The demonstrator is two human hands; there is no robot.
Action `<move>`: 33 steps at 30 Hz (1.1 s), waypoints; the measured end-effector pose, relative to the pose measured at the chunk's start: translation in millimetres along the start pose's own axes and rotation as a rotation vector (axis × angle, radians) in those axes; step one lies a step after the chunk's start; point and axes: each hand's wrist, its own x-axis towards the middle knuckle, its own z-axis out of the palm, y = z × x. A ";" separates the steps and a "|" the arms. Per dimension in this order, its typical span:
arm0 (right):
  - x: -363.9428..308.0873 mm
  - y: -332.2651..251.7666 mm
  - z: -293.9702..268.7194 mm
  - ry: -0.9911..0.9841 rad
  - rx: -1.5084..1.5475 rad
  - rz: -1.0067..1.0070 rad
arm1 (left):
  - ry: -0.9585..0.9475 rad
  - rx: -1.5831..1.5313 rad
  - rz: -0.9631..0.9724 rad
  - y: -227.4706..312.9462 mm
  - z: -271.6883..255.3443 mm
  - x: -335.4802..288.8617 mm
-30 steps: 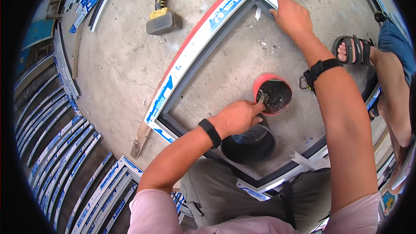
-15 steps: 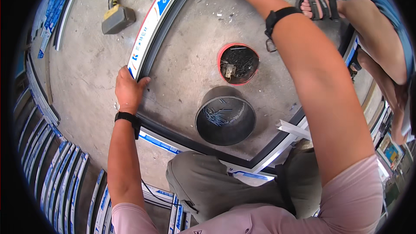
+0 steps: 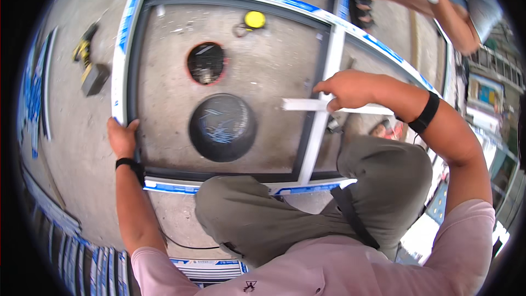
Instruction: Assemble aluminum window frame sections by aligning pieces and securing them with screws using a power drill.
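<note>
A large window frame [image 3: 121,57], dark inside with white and blue film, lies flat before me. My left hand [image 3: 121,138] grips its left side near the near corner, thumb on the inner edge. To the right, my right hand [image 3: 350,90] is at the frame's white crossbar [image 3: 318,141], index finger stretched out and thumb apart. Under that hand, a short white strip [image 3: 301,104] lies across the crossbar; the thumb tip is close to it. Inside the frame stand a black bucket [image 3: 222,151] with bluish screws [image 3: 219,131] and a red-rimmed container [image 3: 206,64] of dark pieces.
A yellow round thing [image 3: 255,20] lies inside the frame's far side. Left of the frame rests a yellow-black cordless drill [image 3: 90,68]. Film-covered profiles [image 3: 98,268] are stacked at lower left. Another person's arm [image 3: 457,22] and sandalled feet [image 3: 361,8] are at upper right.
My right hand has come from the frame's far end to the crossbar on the right. The left hand still holds the left side. The view has shifted, showing more of the frame.
</note>
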 end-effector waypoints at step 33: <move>-58.9 284.0 362.5 1.434 2.186 0.778 | -0.726 0.206 1.038 407.9 36.0 -199.7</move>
